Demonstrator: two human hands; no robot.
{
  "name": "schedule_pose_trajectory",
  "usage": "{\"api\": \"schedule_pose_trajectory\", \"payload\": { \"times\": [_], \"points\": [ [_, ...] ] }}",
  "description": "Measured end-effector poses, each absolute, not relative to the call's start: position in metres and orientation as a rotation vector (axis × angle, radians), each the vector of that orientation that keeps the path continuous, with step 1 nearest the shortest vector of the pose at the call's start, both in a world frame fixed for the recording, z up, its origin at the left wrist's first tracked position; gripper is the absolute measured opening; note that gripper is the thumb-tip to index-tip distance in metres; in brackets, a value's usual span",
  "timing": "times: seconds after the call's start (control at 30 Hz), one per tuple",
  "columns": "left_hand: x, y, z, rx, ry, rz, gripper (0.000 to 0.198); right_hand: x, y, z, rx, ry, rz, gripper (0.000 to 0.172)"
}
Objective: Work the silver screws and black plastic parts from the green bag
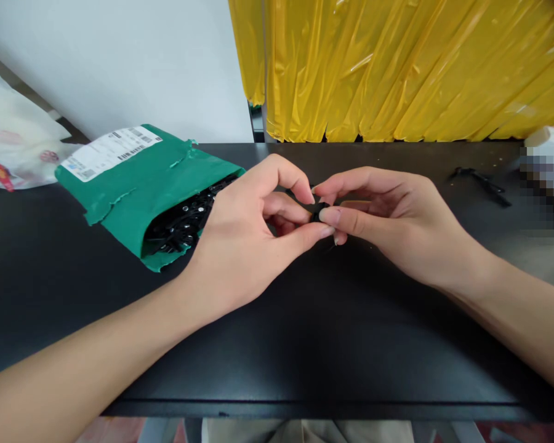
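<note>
Both my hands meet over the middle of a black table (258, 357), pinching one small black part (322, 210) between the fingertips. My left hand (252, 234) is closed on the part's left side, with its index finger arched above. Thumb and fingers of my right hand (392, 215) are closed on its right side. Fingers cover most of the part, so I cannot tell its exact kind. Just left of my left hand lies an open green mailing bag (166, 166), its mouth showing many shiny black plastic pieces (184, 224).
A thin black piece (484, 184) lies on the table at the right, near a white, partly blurred object (551, 160). A white plastic bag (23, 129) sits at far left. Behind the table stand a white panel (143, 55) and yellow plastic sheeting (397, 67).
</note>
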State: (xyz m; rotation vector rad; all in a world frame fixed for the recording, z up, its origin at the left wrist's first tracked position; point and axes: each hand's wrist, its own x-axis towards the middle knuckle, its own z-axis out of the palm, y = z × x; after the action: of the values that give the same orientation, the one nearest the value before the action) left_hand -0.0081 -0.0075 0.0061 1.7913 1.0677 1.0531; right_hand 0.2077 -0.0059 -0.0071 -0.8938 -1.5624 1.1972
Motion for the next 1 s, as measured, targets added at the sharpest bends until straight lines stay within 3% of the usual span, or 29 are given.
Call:
{"api": "schedule_pose_trajectory", "payload": {
  "times": [0.33,0.5,0.77,0.9,1.0],
  "points": [
    [-0.017,-0.008,0.013,1.964,1.035,1.034,0.027,0.22,-0.013,0.005,-0.956,-1.957,0.793,0.012],
    [-0.021,0.0,0.017,1.882,0.966,0.885,0.028,0.225,-0.012,0.006,-0.897,-2.023,0.787,0.018],
    [-0.02,0.008,0.014,1.183,0.725,0.621,0.028,0.228,-0.018,0.007,-0.745,-2.066,0.608,0.034],
    [-0.019,0.008,0.014,1.008,0.636,0.48,0.026,0.223,-0.019,0.007,-0.727,-2.092,0.462,0.024],
    [-0.022,0.011,0.016,1.043,0.589,0.378,0.018,0.221,-0.018,0.006,-0.609,-2.166,0.166,0.018]
  ]
}}
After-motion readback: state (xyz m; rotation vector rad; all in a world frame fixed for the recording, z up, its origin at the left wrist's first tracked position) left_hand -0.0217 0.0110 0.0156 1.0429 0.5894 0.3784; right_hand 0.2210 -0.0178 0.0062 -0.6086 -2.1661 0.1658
